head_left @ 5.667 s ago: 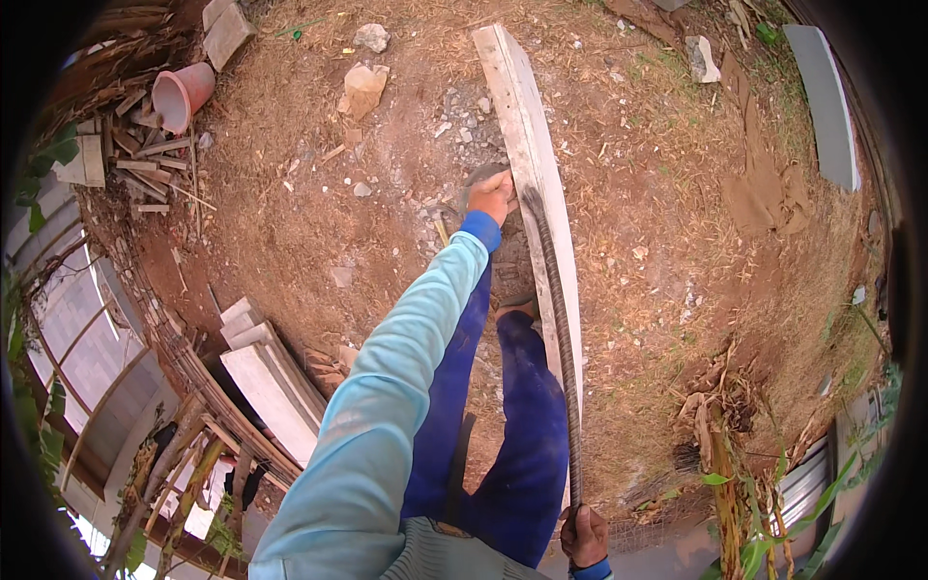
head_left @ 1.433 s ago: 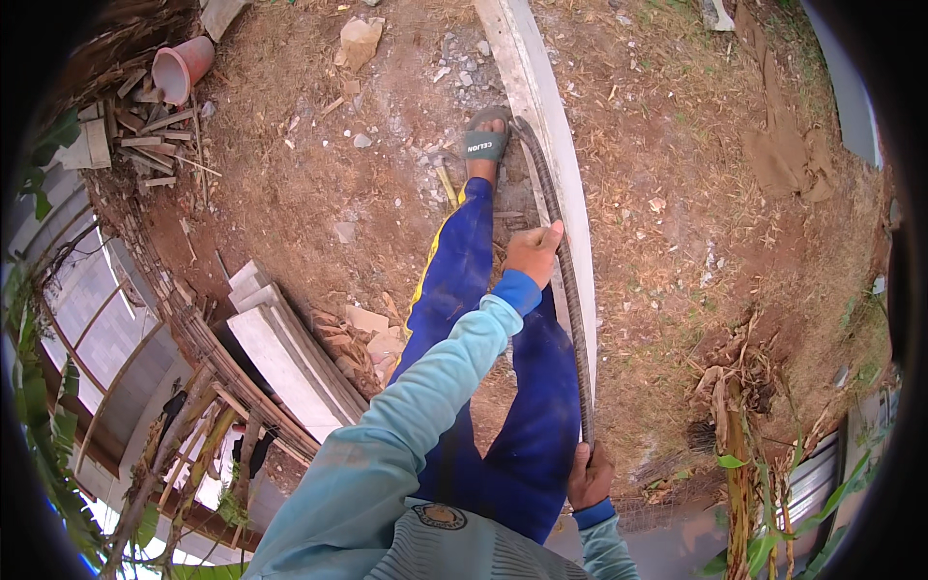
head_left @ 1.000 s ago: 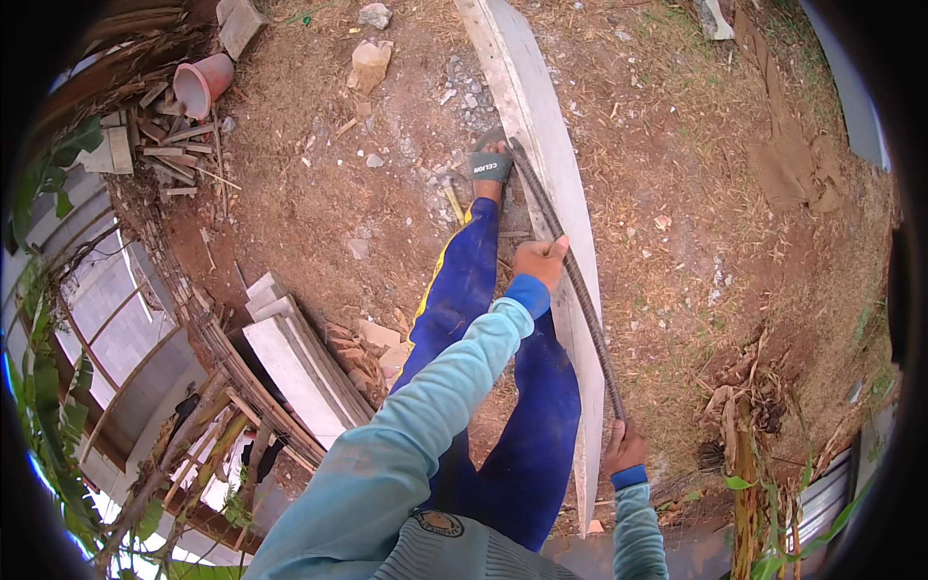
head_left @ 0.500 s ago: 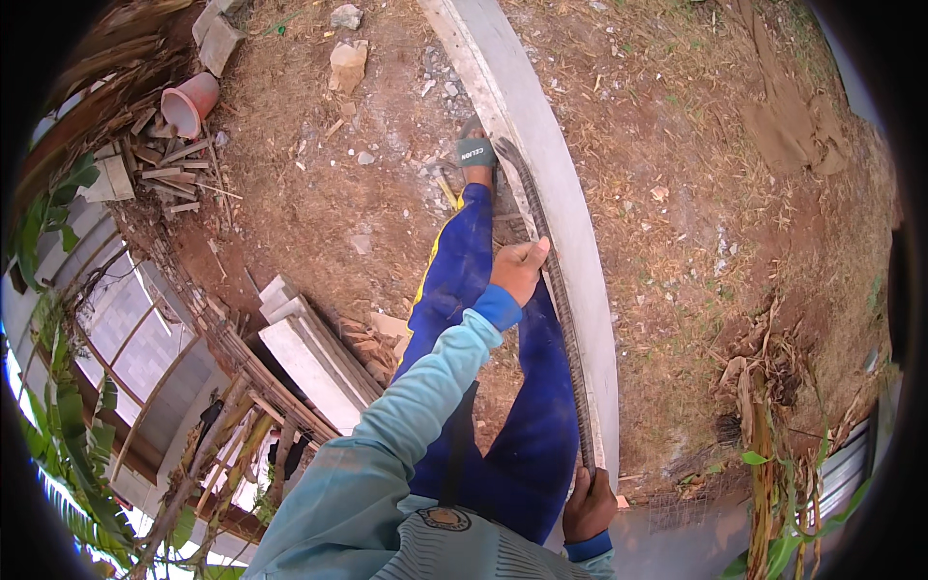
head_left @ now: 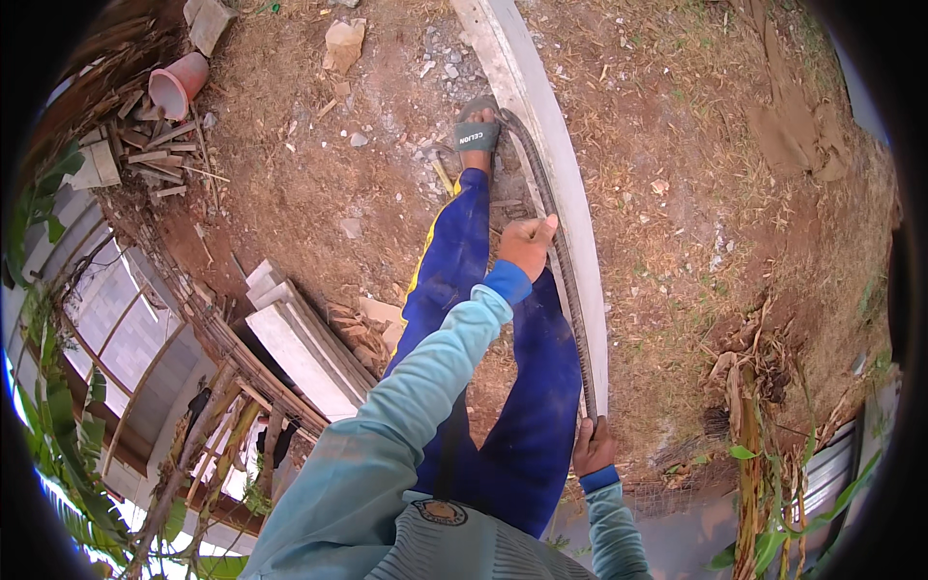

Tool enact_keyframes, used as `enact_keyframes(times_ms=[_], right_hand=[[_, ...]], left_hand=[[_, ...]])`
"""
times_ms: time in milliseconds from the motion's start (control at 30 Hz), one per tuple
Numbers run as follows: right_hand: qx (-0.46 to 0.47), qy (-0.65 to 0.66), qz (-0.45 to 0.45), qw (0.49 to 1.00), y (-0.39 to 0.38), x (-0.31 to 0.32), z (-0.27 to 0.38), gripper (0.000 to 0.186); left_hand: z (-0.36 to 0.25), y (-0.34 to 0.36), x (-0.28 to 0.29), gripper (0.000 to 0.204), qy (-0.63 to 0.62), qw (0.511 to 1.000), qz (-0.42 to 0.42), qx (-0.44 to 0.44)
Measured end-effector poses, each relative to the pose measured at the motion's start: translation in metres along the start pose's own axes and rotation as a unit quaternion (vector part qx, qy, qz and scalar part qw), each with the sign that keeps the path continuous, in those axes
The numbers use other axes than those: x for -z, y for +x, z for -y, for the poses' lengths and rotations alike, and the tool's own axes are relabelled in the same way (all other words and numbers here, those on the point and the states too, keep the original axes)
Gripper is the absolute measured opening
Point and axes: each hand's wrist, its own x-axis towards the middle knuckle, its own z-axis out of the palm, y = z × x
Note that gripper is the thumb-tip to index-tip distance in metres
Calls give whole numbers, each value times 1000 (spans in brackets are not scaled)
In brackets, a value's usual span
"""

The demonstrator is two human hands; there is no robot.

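Note:
A long, dark, ribbed steel bar (head_left: 556, 208) lies lengthwise along the inner side of a pale concrete beam (head_left: 572, 174). Its far end curves in close to my sandalled foot (head_left: 476, 135). My left hand (head_left: 527, 244) is closed in a fist at the bar's middle, thumb toward the beam; its fingertips are hidden. Farther back, my right hand (head_left: 593, 447) is closed around the bar's near end, beside the near end of the beam. My legs in blue trousers (head_left: 536, 387) straddle the ground left of the bar.
Stacked pale planks or slabs (head_left: 304, 353) stand at the left of my legs. A pink bucket (head_left: 178, 85) and scrap wood (head_left: 159, 155) lie at the far left. Rubble is scattered near my foot. Dry plant stalks (head_left: 749, 445) stand at the near right.
My right hand has moved forward, away from my body. The bar has slid slightly forward, its far end now nearer my foot. My left hand stays at its middle; the view has shifted a little.

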Motion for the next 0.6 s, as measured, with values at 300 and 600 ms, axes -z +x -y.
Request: enact_keyframes(times_ms=[300,600], right_hand=[[17,13,7,1000,13,12,-35,44],[59,46,-35,997,40,-12,-83,41]], left_hand=[[0,1,-11,50,-1,1000,6,14],[0,5,-46,49,16,1000,-16,-15]])
